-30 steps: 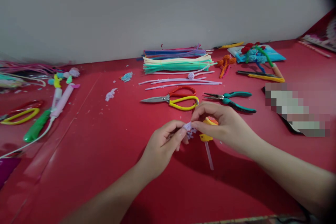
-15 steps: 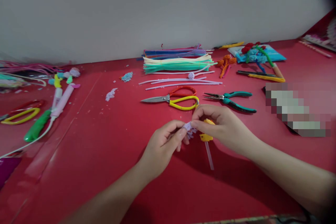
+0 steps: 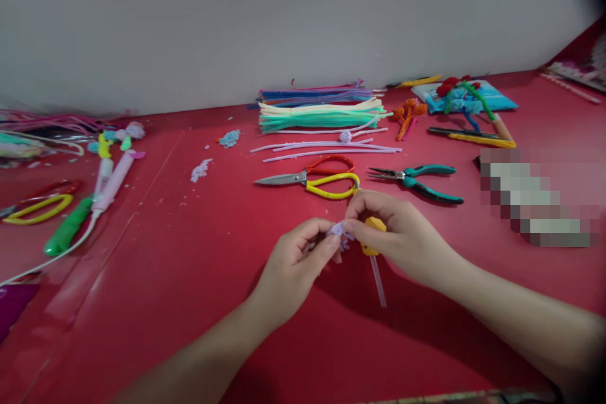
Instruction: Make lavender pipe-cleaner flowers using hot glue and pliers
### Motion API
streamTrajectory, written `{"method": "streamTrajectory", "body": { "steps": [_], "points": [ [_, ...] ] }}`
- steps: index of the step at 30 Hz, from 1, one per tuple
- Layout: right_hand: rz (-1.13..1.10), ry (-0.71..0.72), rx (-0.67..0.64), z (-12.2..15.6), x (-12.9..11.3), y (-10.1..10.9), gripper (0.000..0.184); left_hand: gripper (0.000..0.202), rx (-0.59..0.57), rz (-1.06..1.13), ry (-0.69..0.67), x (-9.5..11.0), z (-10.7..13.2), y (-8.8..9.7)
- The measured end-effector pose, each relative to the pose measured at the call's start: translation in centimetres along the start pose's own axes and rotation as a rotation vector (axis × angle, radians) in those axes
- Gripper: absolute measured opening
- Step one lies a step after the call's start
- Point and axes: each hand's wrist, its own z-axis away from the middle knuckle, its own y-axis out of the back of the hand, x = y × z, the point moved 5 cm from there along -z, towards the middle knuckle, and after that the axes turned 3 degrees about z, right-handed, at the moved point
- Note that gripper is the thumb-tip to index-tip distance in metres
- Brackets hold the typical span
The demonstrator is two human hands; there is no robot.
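Two hands [image 3: 293, 265] [image 3: 402, 237], two scissors [image 3: 310, 180] [image 3: 38, 207] (one far left), one pliers [image 3: 416, 177]

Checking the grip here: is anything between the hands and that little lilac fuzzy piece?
Nothing visible. The left hand and right hand both pinch the lilac fuzzy piece directly; the yellow object lies beside it, partly under the right hand.

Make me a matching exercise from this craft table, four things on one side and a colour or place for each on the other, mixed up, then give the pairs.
Column one
1. centre scissors
2. pliers
3. lilac fuzzy piece
4. pipe-cleaner bundle

Column two
A. teal handles
B. pinched between left hand and right hand
C. farthest back, near the wall
D. one red handle, one yellow

Pairs: 1-D, 2-A, 3-B, 4-C
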Motion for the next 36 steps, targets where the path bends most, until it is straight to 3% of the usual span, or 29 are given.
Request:
{"method": "streamTrajectory", "body": {
  "steps": [6,20,36],
  "points": [
    [0.052,0.055,0.009,-0.15,-0.41,0.49,0.007,0.016,0.002,-0.007,-0.046,0.44,-0.07,0.02],
    [0.059,-0.079,-0.067,-0.17,0.18,0.23,0.009,0.014,-0.008,-0.103,-0.019,0.22,-0.06,-0.09],
    [0.159,0.017,-0.034,-0.2,-0.49,0.49,0.01,0.014,-0.02,-0.125,-0.043,0.15,-0.2,-0.19]
  ]
}}
